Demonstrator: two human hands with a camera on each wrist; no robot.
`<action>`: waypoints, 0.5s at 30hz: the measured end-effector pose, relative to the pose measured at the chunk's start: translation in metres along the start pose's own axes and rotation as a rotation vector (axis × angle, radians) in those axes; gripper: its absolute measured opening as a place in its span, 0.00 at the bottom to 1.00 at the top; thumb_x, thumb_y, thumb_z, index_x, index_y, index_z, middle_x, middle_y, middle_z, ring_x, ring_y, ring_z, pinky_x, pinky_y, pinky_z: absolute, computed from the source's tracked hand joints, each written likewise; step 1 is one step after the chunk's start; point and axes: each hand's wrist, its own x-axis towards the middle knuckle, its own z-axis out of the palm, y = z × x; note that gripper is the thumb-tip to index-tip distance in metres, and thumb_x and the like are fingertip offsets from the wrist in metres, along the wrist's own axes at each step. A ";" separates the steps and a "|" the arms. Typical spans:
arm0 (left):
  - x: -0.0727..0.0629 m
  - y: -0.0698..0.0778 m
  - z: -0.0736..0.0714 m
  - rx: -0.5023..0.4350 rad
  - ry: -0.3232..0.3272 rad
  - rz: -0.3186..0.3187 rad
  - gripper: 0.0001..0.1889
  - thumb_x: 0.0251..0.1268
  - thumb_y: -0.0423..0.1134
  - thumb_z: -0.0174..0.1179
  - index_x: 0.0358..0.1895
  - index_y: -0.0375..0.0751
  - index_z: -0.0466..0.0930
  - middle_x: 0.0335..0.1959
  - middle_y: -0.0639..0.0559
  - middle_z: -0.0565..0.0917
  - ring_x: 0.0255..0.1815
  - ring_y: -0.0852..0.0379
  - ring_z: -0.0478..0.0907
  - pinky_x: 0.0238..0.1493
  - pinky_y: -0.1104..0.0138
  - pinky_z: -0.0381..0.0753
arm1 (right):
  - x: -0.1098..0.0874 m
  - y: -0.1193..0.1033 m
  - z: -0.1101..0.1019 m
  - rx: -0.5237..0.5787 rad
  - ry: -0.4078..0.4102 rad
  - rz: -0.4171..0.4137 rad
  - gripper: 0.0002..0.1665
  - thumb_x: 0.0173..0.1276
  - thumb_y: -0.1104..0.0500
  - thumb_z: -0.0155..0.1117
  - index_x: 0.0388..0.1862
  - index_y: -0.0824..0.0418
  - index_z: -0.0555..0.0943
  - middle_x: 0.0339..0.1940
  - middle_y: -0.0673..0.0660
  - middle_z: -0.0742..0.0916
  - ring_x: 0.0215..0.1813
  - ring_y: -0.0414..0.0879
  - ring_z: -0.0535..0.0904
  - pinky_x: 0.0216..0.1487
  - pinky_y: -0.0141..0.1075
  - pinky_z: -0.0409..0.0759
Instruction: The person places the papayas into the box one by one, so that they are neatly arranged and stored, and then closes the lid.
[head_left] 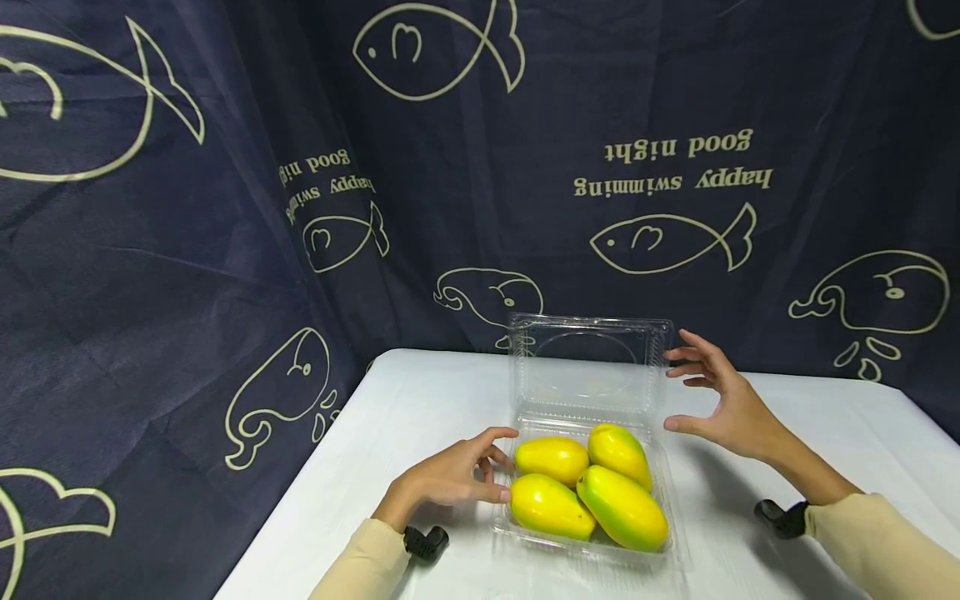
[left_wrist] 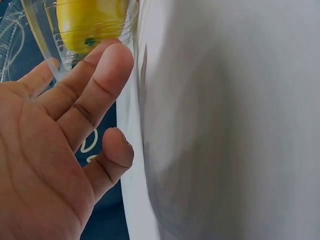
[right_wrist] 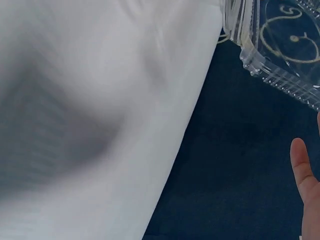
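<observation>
Several yellow-green mangoes (head_left: 551,506) lie in a clear plastic clamshell box (head_left: 585,546) on the table. Its hinged lid (head_left: 588,375) stands raised at the back. My left hand (head_left: 457,471) is at the box's left side, fingers apart and slightly bent, with fingertips right at the wall. In the left wrist view, the fingers (left_wrist: 95,87) stretch towards the box wall beside a mango (left_wrist: 92,22). To the right of the raised lid, my right hand (head_left: 731,408) is spread, thumb below and fingertips close to the lid's edge. Nothing is between its fingers.
A white cloth covers the table (head_left: 420,392). Dark blue curtains (head_left: 480,208) with fish and whale drawings hang behind it and on the left. Each wrist wears a small black device, such as the one on the right wrist (head_left: 782,518).
</observation>
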 end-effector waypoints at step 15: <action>-0.001 0.006 -0.016 0.043 0.112 0.022 0.42 0.63 0.55 0.67 0.77 0.57 0.56 0.66 0.53 0.76 0.42 0.61 0.80 0.42 0.67 0.77 | 0.011 -0.006 -0.003 0.013 0.010 0.024 0.75 0.37 0.71 0.86 0.82 0.52 0.54 0.63 0.58 0.78 0.55 0.32 0.79 0.55 0.17 0.71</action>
